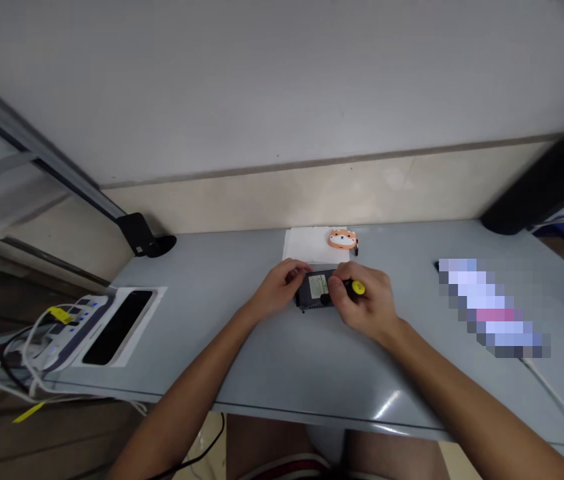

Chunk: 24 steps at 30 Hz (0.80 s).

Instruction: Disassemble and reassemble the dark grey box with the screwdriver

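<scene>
A small dark grey box-shaped device (305,291) with a pale label (319,287) and slots along its near side lies on the grey-blue table. My left hand (282,285) is closed on its left edge, thumb and fingers curled against it. In a closed fist, my right hand (366,298) grips a screwdriver with a black and yellow handle (359,287). The screwdriver points left over the device. Its tip is too blurred to tell whether it touches, and my right hand hides the device's right end.
Behind the device, white paper (307,245) carries an orange animal-face case (343,239). At left are a black phone (119,327) and a power strip (75,330) with tangled cables. A pixelated object (492,310) with a white cable lies right. A black cylinder (542,183) leans at far right.
</scene>
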Each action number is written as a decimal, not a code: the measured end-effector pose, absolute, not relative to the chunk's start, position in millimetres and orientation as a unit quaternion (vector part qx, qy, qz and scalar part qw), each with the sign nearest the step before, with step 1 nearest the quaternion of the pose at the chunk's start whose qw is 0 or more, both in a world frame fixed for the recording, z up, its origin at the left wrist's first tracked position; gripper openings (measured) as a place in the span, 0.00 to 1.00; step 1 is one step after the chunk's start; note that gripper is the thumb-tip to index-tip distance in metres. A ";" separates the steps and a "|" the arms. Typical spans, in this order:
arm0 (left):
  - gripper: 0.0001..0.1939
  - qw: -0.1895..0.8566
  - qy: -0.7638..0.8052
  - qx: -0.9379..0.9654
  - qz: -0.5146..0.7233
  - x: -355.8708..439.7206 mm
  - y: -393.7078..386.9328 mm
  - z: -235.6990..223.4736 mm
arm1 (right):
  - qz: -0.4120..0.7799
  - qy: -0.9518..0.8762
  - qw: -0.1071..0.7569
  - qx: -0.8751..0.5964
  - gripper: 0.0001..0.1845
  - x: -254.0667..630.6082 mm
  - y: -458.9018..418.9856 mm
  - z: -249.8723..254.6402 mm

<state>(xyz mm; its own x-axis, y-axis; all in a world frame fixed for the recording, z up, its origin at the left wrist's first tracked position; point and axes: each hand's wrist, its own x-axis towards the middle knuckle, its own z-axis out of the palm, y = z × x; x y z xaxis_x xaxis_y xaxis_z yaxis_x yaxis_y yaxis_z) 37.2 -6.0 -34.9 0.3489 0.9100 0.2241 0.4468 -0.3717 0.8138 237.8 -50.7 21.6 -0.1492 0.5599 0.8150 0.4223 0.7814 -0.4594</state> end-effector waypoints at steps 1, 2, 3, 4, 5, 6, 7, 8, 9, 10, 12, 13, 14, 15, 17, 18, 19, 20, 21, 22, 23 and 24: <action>0.11 0.333 0.450 0.751 0.350 37.3 -6.1 -35.1 | 0.058 -0.755 0.569 -0.321 0.13 237.5 -50.9 22.0; 0.11 0.334 0.450 0.750 0.350 37.4 -6.1 -35.1 | 0.055 -0.753 0.573 -0.319 0.13 237.3 -51.1 22.4; 0.11 0.336 0.451 0.750 0.350 37.5 -6.2 -35.1 | 0.053 -0.752 0.575 -0.318 0.12 237.1 -51.2 22.6; 0.11 0.338 0.452 0.749 0.348 37.5 -6.3 -35.0 | 0.051 -0.752 0.575 -0.317 0.12 236.9 -51.3 22.7; 0.11 0.340 0.453 0.749 0.345 37.6 -6.4 -34.7 | 0.051 -0.753 0.575 -0.315 0.12 236.7 -51.4 22.6; 0.11 0.341 0.454 0.748 0.344 37.6 -6.5 -34.4 | 0.051 -0.754 0.575 -0.314 0.12 236.5 -51.3 22.2; 0.11 0.344 0.453 0.747 0.344 37.5 -6.6 -34.1 | 0.051 -0.754 0.575 -0.313 0.12 236.4 -51.1 21.6; 0.11 0.346 0.452 0.746 0.345 37.5 -6.6 -33.8 | 0.050 -0.755 0.574 -0.313 0.12 236.3 -50.8 20.9; 0.11 0.347 0.451 0.745 0.347 37.5 -6.6 -33.5 | 0.049 -0.756 0.573 -0.314 0.12 236.4 -50.5 20.2; 0.11 0.348 0.451 0.745 0.347 37.7 -6.6 -33.3 | 0.047 -0.758 0.570 -0.315 0.12 236.6 -50.0 19.5; 0.11 0.344 0.454 0.746 0.344 38.5 -6.4 -33.1 | 0.043 -0.765 0.559 -0.317 0.13 237.3 -49.1 18.6; 0.11 0.342 0.456 0.747 0.342 39.2 -6.4 -33.0 | 0.041 -0.768 0.554 -0.317 0.13 237.9 -48.6 18.6; 0.11 0.341 0.459 0.747 0.339 39.9 -6.4 -33.0 | 0.039 -0.770 0.553 -0.317 0.13 238.4 -48.2 18.7; 0.11 0.342 0.461 0.747 0.336 40.4 -6.6 -32.8 | 0.038 -0.769 0.554 -0.317 0.13 238.9 -47.9 19.0; 0.12 0.346 0.464 0.747 0.328 40.1 -7.5 -31.3 | 0.038 -0.760 0.566 -0.317 0.13 239.6 -47.5 19.8; 0.12 0.349 0.462 0.748 0.323 38.8 -8.3 -29.5 | 0.039 -0.755 0.572 -0.318 0.13 239.7 -47.4 20.3; 0.12 0.355 0.456 0.752 0.317 36.5 -9.4 -26.9 | 0.042 -0.750 0.578 -0.319 0.13 239.7 -47.4 20.8; 0.13 0.364 0.443 0.760 0.307 33.2 -10.6 -23.5 | 0.044 -0.746 0.583 -0.318 0.13 239.7 -47.4 21.2; 0.16 0.376 0.425 0.770 0.292 29.1 -11.9 -19.3 | 0.047 -0.743 0.588 -0.317 0.13 239.7 -47.4 21.6; 0.22 0.392 0.400 0.783 0.270 24.5 -13.2 -14.8 | 0.049 -0.740 0.592 -0.316 0.13 239.8 -47.4 21.9; 0.28 0.409 0.374 0.796 0.243 19.9 -14.5 -10.3 | 0.052 -0.737 0.596 -0.315 0.13 239.9 -47.3 22.2; 0.34 0.421 0.353 0.807 0.216 15.8 -15.6 -6.3 | 0.054 -0.733 0.600 -0.316 0.13 240.1 -47.2 22.5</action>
<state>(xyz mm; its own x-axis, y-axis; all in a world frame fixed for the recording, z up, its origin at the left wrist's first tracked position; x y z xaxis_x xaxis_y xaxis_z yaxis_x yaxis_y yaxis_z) 15.8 -15.6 -6.3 0.6569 0.7522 0.0516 0.3879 -0.3958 0.8323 240.1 -47.2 22.5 -0.0809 0.5269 0.8460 0.3984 0.7952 -0.4572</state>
